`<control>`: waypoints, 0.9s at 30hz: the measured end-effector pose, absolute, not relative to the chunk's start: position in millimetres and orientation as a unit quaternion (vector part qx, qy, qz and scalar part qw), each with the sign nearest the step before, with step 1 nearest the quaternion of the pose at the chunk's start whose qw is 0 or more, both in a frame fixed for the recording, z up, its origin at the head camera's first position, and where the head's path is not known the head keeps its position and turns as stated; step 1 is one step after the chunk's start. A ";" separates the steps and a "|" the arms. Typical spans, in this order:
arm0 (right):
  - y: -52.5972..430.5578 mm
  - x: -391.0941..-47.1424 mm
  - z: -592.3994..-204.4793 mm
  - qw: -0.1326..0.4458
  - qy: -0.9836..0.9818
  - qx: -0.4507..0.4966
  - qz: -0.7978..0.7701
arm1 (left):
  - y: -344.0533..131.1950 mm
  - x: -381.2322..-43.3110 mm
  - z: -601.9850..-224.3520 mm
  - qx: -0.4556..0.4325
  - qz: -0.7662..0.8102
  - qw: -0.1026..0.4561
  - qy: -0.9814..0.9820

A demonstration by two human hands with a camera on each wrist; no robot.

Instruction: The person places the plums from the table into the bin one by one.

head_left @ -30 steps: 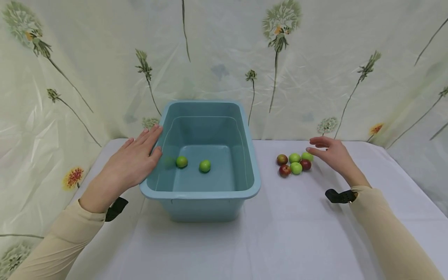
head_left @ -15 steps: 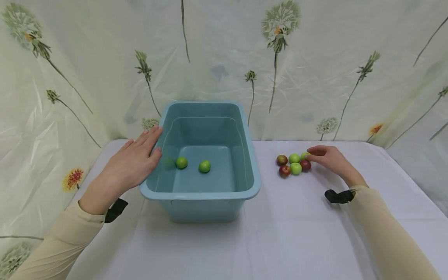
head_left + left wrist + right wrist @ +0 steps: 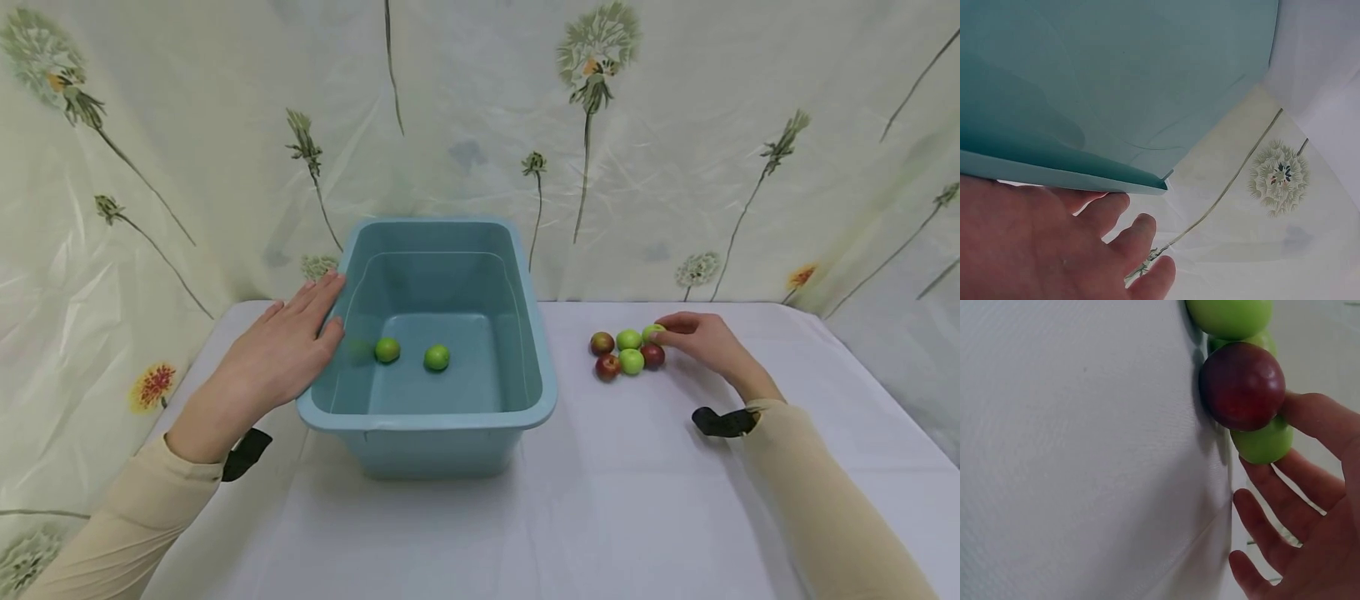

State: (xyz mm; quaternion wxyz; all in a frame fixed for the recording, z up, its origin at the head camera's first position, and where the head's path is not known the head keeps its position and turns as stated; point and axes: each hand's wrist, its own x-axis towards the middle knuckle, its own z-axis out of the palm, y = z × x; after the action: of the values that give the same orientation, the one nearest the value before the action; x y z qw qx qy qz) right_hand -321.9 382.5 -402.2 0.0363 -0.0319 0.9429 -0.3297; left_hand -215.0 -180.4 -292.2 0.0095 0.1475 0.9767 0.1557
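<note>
My left hand (image 3: 281,350) rests on the left rim of a blue plastic tub (image 3: 427,421), fingers extended; in the left wrist view the fingers lie outside the tub's wall. Two small green apples, a left one (image 3: 387,350) and a right one (image 3: 437,357), sit on the tub's floor. To the right, my right hand (image 3: 708,340) pinches the back-right green apple (image 3: 1265,442) of a cluster between thumb and fingertips. A dark red apple (image 3: 1242,386) partly covers it in the right wrist view. The other fingers of that hand are spread below.
Beside the pinched apple lie two more green apples, one behind (image 3: 628,339) and one in front (image 3: 631,361), and red apples at the left (image 3: 602,343) and front (image 3: 607,367). A white cloth (image 3: 600,517) covers the table. A flower-printed curtain (image 3: 465,108) hangs behind.
My right hand has moved slightly left and down, and its thumb and fingers have closed on the back-right green apple. My left hand has stayed on the tub's rim.
</note>
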 end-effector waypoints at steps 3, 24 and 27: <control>382.7 -322.4 -400.7 0.032 0.940 -0.025 -0.338 | -180.6 -215.1 -292.3 0.150 0.155 0.008 0.976; 344.2 -312.5 -372.7 -0.014 0.913 -0.051 -0.404 | -180.4 -214.4 -292.6 0.156 0.140 0.001 0.978; 338.1 -313.0 -368.6 -0.025 0.908 -0.060 -0.413 | -180.0 -214.2 -292.4 0.156 0.141 0.003 0.978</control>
State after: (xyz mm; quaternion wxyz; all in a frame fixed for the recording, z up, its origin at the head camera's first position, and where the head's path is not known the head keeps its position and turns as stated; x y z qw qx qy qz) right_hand -313.0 338.1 -368.6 -0.0252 -0.0601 0.9085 -0.4128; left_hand -214.2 -180.0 -292.4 0.0027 0.1557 0.9777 0.1410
